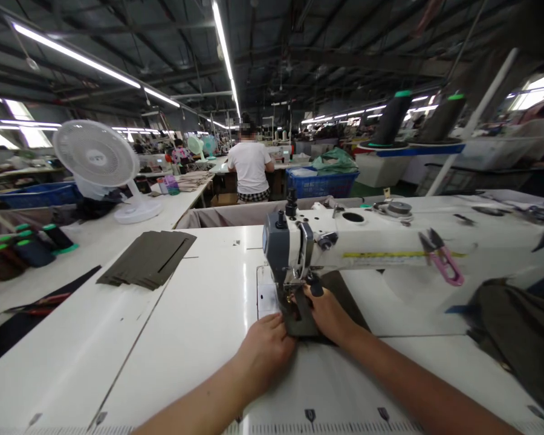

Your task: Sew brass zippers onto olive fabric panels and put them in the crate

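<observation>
A dark olive fabric piece [306, 323] lies under the needle area of a white and grey sewing machine [278, 244]. My left hand [268, 344] rests at the fabric's left edge, its fingers bent and close together; whether they pinch the cloth is hidden. On top of the fabric, beside the presser foot, my right hand [325, 311] has its fingers pressed on a narrow strip of the same dark cloth. Its fingertips are partly hidden by the machine head. A stack of olive fabric pieces [147, 260] lies on the white table [199, 326] to the left.
Pink-handled snips [444, 260] lie on the machine arm. Thread cones [36, 251] and a white fan [100, 157] stand at the left. Dark cloth [521, 338] is bunched at the right. Beyond the table are a blue crate [321, 183] and a seated person [249, 166].
</observation>
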`<state>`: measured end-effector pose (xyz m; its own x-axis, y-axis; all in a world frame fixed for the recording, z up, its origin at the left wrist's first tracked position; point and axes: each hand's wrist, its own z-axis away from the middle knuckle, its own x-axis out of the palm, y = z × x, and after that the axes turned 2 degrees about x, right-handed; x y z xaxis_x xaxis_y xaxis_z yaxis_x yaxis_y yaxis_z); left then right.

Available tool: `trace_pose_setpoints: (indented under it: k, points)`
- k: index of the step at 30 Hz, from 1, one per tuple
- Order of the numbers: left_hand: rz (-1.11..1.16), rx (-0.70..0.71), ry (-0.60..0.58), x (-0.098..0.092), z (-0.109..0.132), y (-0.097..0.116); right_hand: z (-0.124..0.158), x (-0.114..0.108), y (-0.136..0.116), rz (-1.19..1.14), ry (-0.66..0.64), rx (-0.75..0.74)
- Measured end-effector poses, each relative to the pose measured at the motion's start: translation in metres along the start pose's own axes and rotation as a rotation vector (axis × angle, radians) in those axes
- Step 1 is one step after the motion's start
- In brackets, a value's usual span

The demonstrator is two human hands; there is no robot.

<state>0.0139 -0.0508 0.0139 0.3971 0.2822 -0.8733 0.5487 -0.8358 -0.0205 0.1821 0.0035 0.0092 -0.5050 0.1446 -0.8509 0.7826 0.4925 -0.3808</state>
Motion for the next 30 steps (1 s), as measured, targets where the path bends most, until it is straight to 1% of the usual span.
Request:
trace_pose_setpoints:
  k: [2,6,12,15,18,23,30]
  points:
    - [-0.042,0.021,-0.027,0.0024,-0.0019,-0.0027,-0.0016,0.0024,0.0026,0.013,-0.001,0.038]
    - [-0.018,0.011,-0.057,0.0027,-0.0026,-0.0048,-0.0039,0.0065,0.0067,0.065,-0.010,0.119]
    - [0.016,0.013,-0.092,0.0026,-0.0024,-0.0071,-0.0037,0.0049,0.0062,0.146,-0.049,0.165]
    - [0.014,-0.017,-0.104,0.0033,-0.0023,-0.0071,-0.0015,0.0009,0.0043,0.166,-0.067,0.124]
    - [0.014,-0.012,-0.124,0.0030,-0.0025,-0.0067,-0.0012,-0.0008,0.0034,0.231,-0.044,0.064]
    - [-0.014,0.024,-0.150,0.0011,-0.0030,-0.0062,-0.0054,0.0042,0.0035,0.319,0.005,0.130]
    - [-0.051,0.007,-0.187,-0.0001,-0.0028,-0.0045,-0.0027,0.0052,0.0005,0.349,0.021,0.144]
